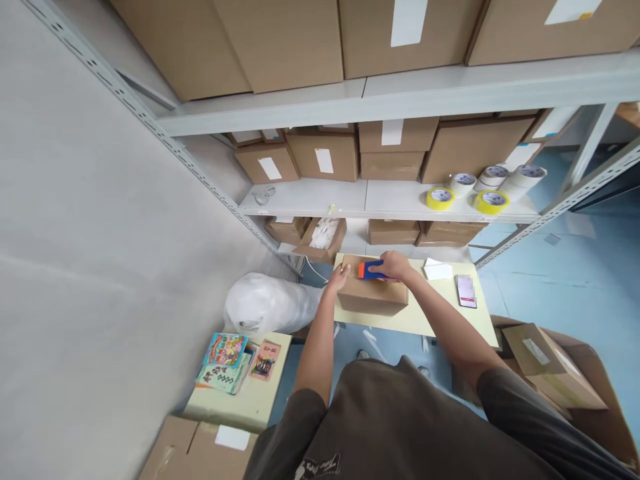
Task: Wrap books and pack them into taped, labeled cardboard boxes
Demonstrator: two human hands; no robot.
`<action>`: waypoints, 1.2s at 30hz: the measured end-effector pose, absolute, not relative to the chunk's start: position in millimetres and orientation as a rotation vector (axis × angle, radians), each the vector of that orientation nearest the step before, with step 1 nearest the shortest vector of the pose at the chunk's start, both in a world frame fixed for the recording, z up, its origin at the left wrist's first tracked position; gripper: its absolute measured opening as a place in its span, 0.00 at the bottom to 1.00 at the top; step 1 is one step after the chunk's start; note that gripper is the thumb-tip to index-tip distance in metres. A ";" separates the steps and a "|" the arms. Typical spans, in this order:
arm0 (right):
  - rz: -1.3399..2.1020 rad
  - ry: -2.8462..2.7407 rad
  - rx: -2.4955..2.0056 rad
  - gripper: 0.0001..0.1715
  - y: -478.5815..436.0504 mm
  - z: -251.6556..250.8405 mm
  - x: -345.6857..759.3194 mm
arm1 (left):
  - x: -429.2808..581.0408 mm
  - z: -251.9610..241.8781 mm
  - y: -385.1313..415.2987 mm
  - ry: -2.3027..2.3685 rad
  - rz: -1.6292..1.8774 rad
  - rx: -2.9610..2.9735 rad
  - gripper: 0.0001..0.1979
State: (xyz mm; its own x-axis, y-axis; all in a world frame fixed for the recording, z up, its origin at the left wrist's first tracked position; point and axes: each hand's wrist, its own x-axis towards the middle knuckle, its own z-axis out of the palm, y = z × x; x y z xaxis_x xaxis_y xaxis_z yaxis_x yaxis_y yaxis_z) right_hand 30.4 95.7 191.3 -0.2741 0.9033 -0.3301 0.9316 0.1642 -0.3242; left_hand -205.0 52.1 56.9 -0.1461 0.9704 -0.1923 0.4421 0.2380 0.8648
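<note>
A small closed cardboard box (373,298) sits on a pale yellow table (440,313) in front of me. My left hand (340,277) rests against the box's left top edge, fingers curled on it. My right hand (396,265) grips a blue and orange tape dispenser (371,270) pressed on the box's top.
A phone (466,291) and white paper (439,270) lie on the table's right. Tape rolls (490,200) sit on the metal shelf (380,200) behind, among cardboard boxes. A white bag (267,303) lies at left, books (227,360) on a low table, open cartons (555,367) at right.
</note>
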 end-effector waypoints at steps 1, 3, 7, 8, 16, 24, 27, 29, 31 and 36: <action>-0.719 2.332 1.858 0.32 96.2 190.8 35.6 | -196.4 53.5 49.2 1.692 0.837 1.320 0.34; -0.710 2.283 1.888 0.32 97.7 189.0 53.1 | -172.7 47.7 46.2 1.700 0.814 1.314 0.33; -0.748 2.264 1.943 0.33 98.1 183.7 112.3 | -113.8 43.1 51.5 1.757 0.740 1.323 0.31; -0.781 2.273 1.947 0.33 97.0 182.4 132.7 | -100.7 42.9 54.2 1.752 0.727 1.336 0.31; -0.684 2.079 2.196 0.34 64.0 182.2 366.0 | -65.8 42.1 73.5 1.753 0.693 1.406 0.27; -0.593 1.906 2.161 0.27 69.8 162.0 381.5 | -59.9 47.4 78.0 1.751 0.733 1.389 0.25; -0.646 1.930 2.171 0.26 65.4 144.3 331.6 | -60.9 47.8 77.1 1.748 0.743 1.373 0.24; -0.733 1.929 2.255 0.24 50.9 129.0 304.5 | -62.2 47.3 76.6 1.754 0.750 1.361 0.25; -0.865 1.967 2.378 0.22 30.6 112.9 288.6 | -63.0 46.8 76.4 1.770 0.741 1.350 0.25; -0.986 1.937 2.450 0.21 -15.4 81.5 286.7 | -61.6 47.0 78.7 1.817 0.709 1.345 0.26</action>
State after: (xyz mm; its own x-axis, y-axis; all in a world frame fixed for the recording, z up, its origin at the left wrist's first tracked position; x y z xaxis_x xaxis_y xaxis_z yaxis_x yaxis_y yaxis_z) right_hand 286.7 -15.4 81.5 0.1233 0.9209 -0.3697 0.8407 -0.2949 -0.4541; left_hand -61.6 78.7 47.0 -0.1634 0.9561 -0.2435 0.5383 0.2932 0.7901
